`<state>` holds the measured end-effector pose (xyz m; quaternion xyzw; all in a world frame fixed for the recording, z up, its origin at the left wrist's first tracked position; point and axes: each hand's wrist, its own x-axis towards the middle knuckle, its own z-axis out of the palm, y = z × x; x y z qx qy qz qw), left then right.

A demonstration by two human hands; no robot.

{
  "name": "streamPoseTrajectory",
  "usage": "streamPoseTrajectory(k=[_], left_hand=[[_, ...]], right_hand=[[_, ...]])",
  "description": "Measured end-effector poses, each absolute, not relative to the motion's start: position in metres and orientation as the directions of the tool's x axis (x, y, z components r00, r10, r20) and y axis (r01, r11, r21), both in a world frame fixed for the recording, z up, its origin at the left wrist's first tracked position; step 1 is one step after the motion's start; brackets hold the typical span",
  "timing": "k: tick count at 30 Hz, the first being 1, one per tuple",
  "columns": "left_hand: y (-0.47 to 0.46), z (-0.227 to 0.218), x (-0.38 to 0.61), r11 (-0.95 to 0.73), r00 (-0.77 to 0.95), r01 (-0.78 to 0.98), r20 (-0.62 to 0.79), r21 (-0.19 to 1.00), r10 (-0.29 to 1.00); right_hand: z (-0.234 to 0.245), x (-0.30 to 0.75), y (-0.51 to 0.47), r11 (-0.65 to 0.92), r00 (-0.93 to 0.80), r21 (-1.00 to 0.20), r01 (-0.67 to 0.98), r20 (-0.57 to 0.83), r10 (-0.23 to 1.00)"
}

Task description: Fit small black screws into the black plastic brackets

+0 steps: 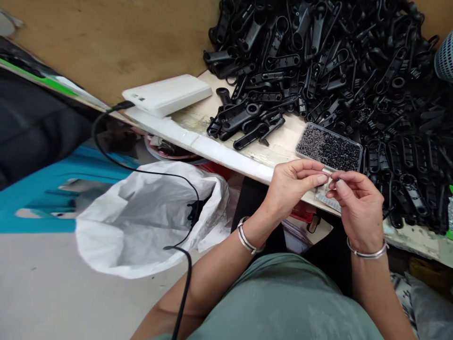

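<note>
Both hands meet near the front edge of the workbench [272,144], fingertips almost together, in a pose that suggests close work on something tiny. The left hand [288,189] comes in from the side with thumb and forefinger narrowed to a slight gap; whether anything sits between them I cannot tell. The right hand [361,200] is curled, thumb drawn up against the forefinger, and a dark speck shows at the thumb tip, too small to identify as a held part. Just beyond the fingertips, on the bench, lies a shallow clear plastic box [361,153] filled with small black and grey parts [327,145], probably put there so that a short reach is enough. Behind it a large heap of black plastic arm-shaped pieces [283,61] covers the back of the bench, and a smaller cluster [244,118] lies nearer the front edge, perhaps as a handier supply. A white power bank [171,94] rests further left with a black cable [148,171] plugged into it, seemingly out of the hands' way. Below the bench edge, a white sack [102,226] gapes upward, a black piece [194,212] inside.
</note>
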<state>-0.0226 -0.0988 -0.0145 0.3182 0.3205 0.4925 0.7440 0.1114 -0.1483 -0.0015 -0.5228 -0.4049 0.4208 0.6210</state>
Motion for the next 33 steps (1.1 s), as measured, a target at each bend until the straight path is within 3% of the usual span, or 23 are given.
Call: streamPoseTrajectory(k=[4,9,21,25,27,30,33], left_hand=[[-0.101,-0.013,-0.023,0.342,0.326,-0.561,-0.179,0.754,0.928],[-0.101,-0.015,-0.023,0.345,0.334,-0.557,-0.177,0.755,0.926],[-0.103,-0.018,-0.022,0.359,0.339,-0.558,-0.189,0.748,0.922],[-0.104,-0.019,-0.022,0.345,0.333,-0.546,-0.181,0.764,0.926],[-0.105,-0.02,-0.023,0.333,0.33,-0.525,-0.173,0.783,0.928],[-0.106,-0.022,-0.022,0.307,0.33,-0.497,-0.15,0.812,0.932],[-0.108,-0.023,-0.022,0.253,0.311,-0.454,-0.115,0.854,0.944]], right_hand=[[-0.004,0.109,-0.145,0.075,0.277,-0.974,-0.214,0.013,0.961],[-0.009,0.108,-0.144,0.074,0.258,-0.976,-0.207,0.019,0.966],[-0.014,0.107,-0.146,0.103,0.294,-0.992,-0.071,0.077,0.953],[-0.019,0.111,-0.149,0.146,0.315,-0.979,0.144,0.185,0.931],[-0.019,0.112,-0.152,0.187,0.32,-0.913,0.362,0.31,0.895],[-0.014,0.112,-0.156,0.286,0.192,-0.659,0.696,0.554,0.811],[-0.011,0.111,-0.158,0.37,-0.013,-0.428,0.824,0.64,0.769]])
